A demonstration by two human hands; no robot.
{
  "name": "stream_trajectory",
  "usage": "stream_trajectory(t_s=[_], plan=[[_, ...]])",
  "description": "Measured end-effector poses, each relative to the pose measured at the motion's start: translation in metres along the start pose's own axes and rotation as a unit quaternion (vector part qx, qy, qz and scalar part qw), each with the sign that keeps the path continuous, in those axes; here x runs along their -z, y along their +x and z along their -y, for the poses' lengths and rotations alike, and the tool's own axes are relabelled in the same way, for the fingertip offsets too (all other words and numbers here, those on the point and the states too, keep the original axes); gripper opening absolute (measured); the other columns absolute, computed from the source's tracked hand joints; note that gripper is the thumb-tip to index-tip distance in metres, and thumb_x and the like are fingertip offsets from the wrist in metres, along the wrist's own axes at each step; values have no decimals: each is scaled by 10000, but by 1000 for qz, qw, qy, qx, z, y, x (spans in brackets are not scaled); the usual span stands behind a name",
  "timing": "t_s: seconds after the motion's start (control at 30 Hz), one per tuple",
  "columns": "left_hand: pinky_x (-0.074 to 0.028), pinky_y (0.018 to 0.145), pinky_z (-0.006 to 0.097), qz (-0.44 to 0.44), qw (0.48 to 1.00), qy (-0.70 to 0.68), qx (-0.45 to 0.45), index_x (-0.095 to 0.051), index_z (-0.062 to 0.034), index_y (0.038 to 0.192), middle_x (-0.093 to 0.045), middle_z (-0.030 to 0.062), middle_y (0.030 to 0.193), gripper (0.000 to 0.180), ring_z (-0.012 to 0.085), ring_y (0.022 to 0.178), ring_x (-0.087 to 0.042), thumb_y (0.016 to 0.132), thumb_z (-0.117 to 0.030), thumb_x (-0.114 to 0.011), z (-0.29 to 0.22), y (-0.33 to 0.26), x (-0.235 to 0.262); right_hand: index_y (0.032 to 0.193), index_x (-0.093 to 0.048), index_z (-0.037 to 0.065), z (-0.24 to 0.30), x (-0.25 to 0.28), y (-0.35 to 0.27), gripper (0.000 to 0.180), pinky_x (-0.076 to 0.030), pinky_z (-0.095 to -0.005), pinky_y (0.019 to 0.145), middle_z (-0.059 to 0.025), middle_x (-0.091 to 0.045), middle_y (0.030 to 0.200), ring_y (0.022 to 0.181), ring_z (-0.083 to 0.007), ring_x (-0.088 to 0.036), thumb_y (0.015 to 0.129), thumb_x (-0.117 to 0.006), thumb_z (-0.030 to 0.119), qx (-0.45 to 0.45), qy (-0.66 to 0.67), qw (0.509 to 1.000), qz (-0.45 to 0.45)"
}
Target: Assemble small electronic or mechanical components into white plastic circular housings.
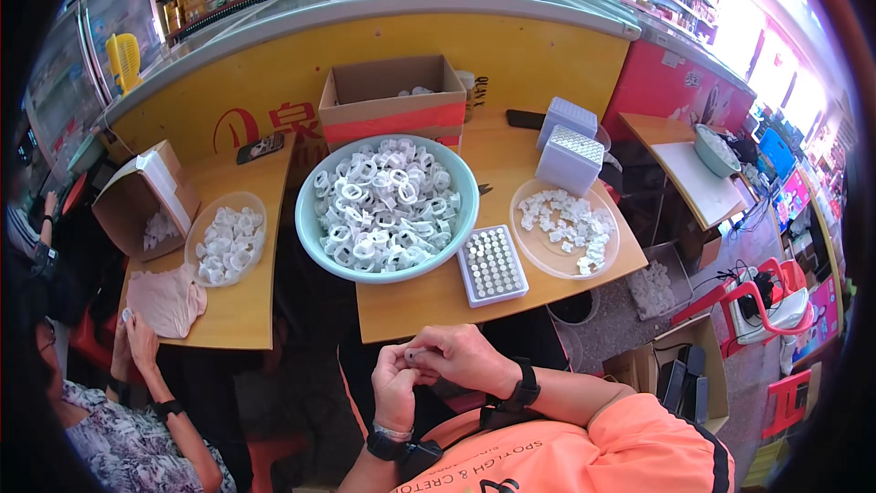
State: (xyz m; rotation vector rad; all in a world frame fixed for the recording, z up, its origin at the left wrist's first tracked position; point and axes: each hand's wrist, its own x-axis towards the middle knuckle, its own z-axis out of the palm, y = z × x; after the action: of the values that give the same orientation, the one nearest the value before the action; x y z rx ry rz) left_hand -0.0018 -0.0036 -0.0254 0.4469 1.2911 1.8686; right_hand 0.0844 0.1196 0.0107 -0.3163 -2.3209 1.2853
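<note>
My left hand [394, 391] and my right hand [464, 358] meet in front of my body, below the table's near edge. Their fingers are closed together around something small, mostly hidden between the fingertips. Just beyond them stands a white tray [494, 285] holding rows of small round silvery pieces. To its right is a round clear plate [526, 244] with small white plastic parts [566, 219] scattered on it. A large light-blue basin [310, 236], heaped with white ring-shaped plastic parts [383, 201], stands to the left of the tray.
Behind the basin is a cardboard box [392, 119]. Stacked white trays [568, 164] and a dark phone [526, 119] sit at the back right. At left, a co-worker's hands [137, 342] work beside a pink cloth [166, 299], a plate of white parts [228, 242] and a tipped box [123, 210].
</note>
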Motion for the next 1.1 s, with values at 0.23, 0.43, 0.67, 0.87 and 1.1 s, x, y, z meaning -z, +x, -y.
stream_trajectory(t_s=[0.23,0.43,0.67,0.87,1.1], plan=[[-561,643,278,2,1000,18,12,-487,46,1048,-649,151,870,265,196,713,-665,797,84,-412,4,1,4,907,-686,44,-9,-1,0,94,-522,-296,616,-105,-680,781,682,-217,-672,824,-684,87,-17,-8,1000,16],[-549,626,271,26,999,42,23,-485,45,1051,-650,144,849,215,193,696,-664,842,56,-437,4,1,4,896,-675,30,-8,1,-2,83,-522,-283,623,-115,-684,747,671,-186,-676,836,-672,88,-83,31,996,20],[-546,610,265,32,998,54,28,-490,37,1053,-648,128,843,190,172,684,-657,869,40,-445,4,0,6,836,-633,4,-4,-3,-2,172,-515,-325,577,-130,-661,694,614,-251,-661,834,-686,167,-47,-43,998,-10],[-537,608,257,35,997,67,30,-498,27,1025,-646,117,849,167,166,708,-656,866,23,-450,5,1,4,819,-622,24,-2,-4,0,207,-497,-364,566,-138,-632,643,602,-294,-640,842,-671,224,-76,-58,995,-10],[-539,623,266,33,996,75,36,-502,27,1017,-646,124,848,168,174,697,-655,864,25,-434,4,1,7,812,-623,3,-4,-6,1,204,-486,-315,539,-130,-644,663,580,-238,-644,846,-690,193,-54,-64,996,-3]])
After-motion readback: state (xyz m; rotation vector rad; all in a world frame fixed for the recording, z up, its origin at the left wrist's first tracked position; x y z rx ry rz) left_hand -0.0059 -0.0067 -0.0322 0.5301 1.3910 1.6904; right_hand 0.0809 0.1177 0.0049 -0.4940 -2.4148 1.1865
